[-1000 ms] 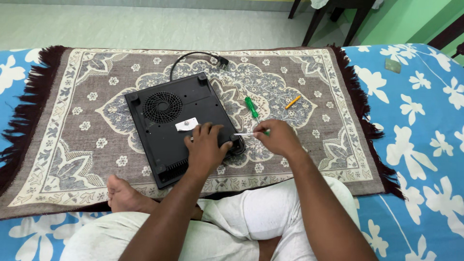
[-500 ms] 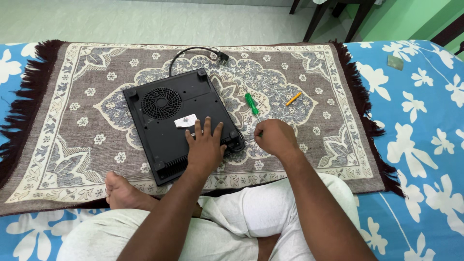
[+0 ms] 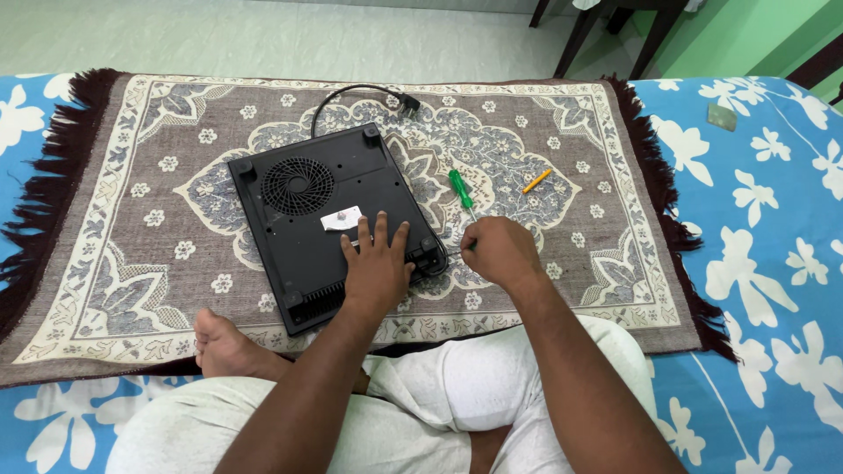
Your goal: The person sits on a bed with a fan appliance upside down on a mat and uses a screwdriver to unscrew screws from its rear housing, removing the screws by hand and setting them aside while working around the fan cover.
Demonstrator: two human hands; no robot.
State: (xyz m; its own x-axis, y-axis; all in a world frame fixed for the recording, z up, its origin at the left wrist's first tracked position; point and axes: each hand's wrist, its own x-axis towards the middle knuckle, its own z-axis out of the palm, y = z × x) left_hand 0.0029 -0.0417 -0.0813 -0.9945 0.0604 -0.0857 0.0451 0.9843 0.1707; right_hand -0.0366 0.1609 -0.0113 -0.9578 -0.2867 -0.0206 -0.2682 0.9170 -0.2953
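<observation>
A black induction cooktop point(image 3: 303, 211) lies upside down on a patterned rug point(image 3: 132, 202), with its round fan grille and a white label facing up. My left hand point(image 3: 378, 263) rests flat on its near right part, fingers spread. My right hand point(image 3: 496, 250) is closed in a fist just right of the cooktop's near right corner. It grips a thin metal tool point(image 3: 453, 254) whose tip points at that corner. Just beyond my right hand, a green-handled screwdriver point(image 3: 460, 188) lies loose on the rug.
The cooktop's black power cord and plug point(image 3: 406, 102) curl on the rug behind it. A small orange stick point(image 3: 536, 181) lies right of the green screwdriver. A blue floral sheet point(image 3: 764, 228) surrounds the rug. Dark furniture legs point(image 3: 580, 39) stand at the far right. My bare foot point(image 3: 224, 342) rests on the rug's near edge.
My right hand has moved slightly left toward the cooktop's corner, so less of the thin tool shows. My left hand stays flat on the cooktop.
</observation>
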